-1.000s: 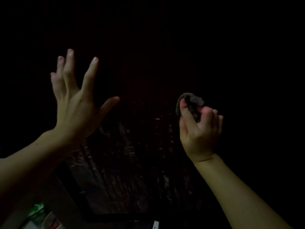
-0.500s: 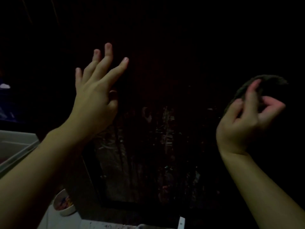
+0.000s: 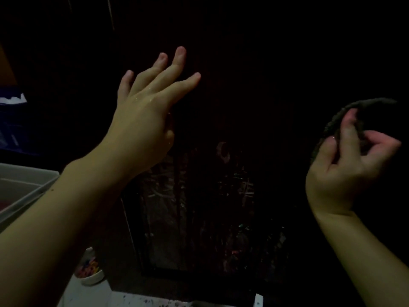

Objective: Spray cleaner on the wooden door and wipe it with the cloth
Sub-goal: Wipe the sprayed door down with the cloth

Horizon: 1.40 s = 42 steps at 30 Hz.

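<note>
Both your hands are raised at the wet door: left hand spread flat, right hand pinching the dark cloth

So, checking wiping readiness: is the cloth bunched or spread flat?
Bunched: the right hand pinches the cloth in a curved wad.

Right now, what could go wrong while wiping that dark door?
It is very dark, so streaks on the wet door could be missed. The cloth is only pinched by the fingers of the right hand, so it might slip and drop. The left hand has droplets on it and reaches toward the door with straight fingers; it could smear the wet surface. A small cup sits low down and could get knocked.
</note>
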### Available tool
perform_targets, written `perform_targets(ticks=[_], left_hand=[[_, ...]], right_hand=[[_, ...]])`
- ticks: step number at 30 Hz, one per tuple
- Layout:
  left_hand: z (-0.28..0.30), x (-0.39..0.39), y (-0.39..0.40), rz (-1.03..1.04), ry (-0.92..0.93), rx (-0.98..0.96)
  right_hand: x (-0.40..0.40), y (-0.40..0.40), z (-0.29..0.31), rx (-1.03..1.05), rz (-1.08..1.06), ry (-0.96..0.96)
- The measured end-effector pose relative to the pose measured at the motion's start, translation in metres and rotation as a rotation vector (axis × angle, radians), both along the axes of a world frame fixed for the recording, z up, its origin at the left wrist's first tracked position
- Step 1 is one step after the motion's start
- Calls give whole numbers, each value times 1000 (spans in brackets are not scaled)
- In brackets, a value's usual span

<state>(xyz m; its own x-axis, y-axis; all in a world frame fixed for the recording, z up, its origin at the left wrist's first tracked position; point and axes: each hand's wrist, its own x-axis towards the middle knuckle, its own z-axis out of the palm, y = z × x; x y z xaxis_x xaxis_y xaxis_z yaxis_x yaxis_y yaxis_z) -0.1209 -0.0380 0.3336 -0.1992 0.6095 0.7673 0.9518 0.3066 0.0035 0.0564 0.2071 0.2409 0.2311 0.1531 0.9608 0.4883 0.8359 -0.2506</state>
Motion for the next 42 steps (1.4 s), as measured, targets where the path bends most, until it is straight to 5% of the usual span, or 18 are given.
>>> perform_targets(ticks=[15, 22, 28, 33, 39, 42], left_hand=[[-37, -57, -33, -44, -8, 136], [-45, -58, -18, -196, -126, 339], [-45, -64, -23, -197, -94, 252], [-39, -72, -42, -177, -46, 97], [-38, -68, -67, -98, -16, 24], [-52, -73, -74, -11, 91, -17]], right_hand=[[-99, -104, -24, 316, 45, -564], [-64, -69, -3, 4, -11, -228], [-133, -127, -45, 337, 8, -487], [-153, -152, -53, 411, 136, -635], [-141, -135, 18, 265, 99, -324], [-158, -149, 15, 322, 100, -363]])
